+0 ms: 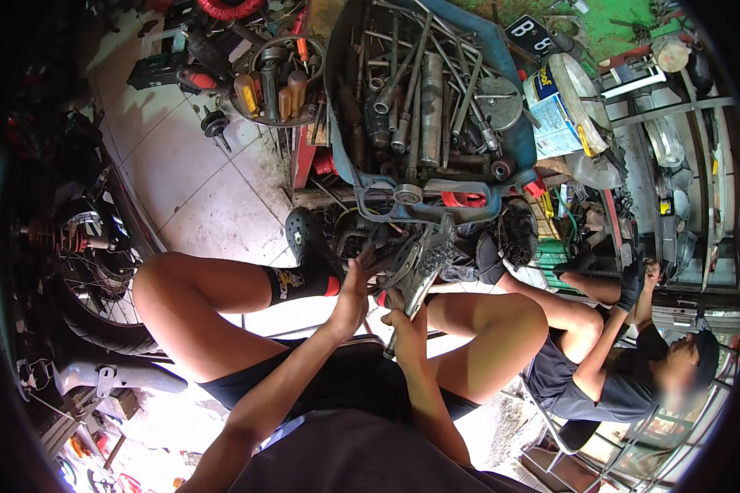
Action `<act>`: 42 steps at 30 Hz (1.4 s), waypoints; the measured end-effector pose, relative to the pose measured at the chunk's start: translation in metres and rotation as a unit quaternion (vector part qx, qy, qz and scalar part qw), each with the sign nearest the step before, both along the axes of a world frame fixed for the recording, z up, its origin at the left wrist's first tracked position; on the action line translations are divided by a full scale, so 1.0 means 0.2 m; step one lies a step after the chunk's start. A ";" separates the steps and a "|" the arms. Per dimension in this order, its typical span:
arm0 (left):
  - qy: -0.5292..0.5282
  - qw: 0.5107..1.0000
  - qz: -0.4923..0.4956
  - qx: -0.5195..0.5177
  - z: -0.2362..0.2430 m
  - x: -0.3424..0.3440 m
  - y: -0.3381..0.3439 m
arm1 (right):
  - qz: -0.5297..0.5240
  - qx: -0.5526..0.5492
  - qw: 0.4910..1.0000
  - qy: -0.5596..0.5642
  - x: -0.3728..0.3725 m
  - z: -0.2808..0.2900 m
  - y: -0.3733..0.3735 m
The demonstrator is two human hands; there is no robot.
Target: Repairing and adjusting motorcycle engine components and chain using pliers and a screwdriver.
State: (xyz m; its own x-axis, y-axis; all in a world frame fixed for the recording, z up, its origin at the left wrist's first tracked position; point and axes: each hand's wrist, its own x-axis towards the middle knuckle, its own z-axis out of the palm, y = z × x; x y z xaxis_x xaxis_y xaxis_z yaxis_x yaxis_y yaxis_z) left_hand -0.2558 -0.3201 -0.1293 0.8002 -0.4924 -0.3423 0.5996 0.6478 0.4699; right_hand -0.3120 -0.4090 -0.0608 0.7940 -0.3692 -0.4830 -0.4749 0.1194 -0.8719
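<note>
While the grey metal engine part [423, 259] is steadied by the left hand [355, 283], a tool handle [403, 316] is gripped by the right hand [404, 324]; work judged midway, part not yet freed

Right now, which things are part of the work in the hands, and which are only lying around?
In use:
- left hand on the grey metal engine part
- right hand gripping a metal tool

Lying about:
- blue tray of wrenches and sockets
- screwdrivers
- motorcycle wheel
- paint can
</note>
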 end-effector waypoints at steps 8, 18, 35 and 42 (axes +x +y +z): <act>0.028 0.999 0.006 0.030 -0.12 0.09 0.10 | -0.055 0.034 0.993 -0.104 0.03 -0.03 0.05; 0.024 0.997 -0.060 0.045 -0.08 0.08 0.11 | 0.045 -0.103 0.993 -0.039 -0.04 0.20 -0.01; -0.059 0.932 -0.340 -0.109 0.21 -0.01 0.19 | 0.156 -0.459 0.873 0.051 0.02 0.46 0.02; -0.120 0.931 -0.338 0.066 0.10 -0.05 0.14 | 0.204 -0.548 0.807 0.078 0.05 0.55 0.07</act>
State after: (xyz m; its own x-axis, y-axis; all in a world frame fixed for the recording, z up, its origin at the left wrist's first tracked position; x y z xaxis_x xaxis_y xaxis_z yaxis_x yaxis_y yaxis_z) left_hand -0.2652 -0.2912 -0.1092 0.3840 -0.8777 -0.2868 0.7163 0.0871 0.6923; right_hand -0.3012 -0.3940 0.0500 0.9187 -0.3654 -0.1501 -0.3937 -0.8779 -0.2727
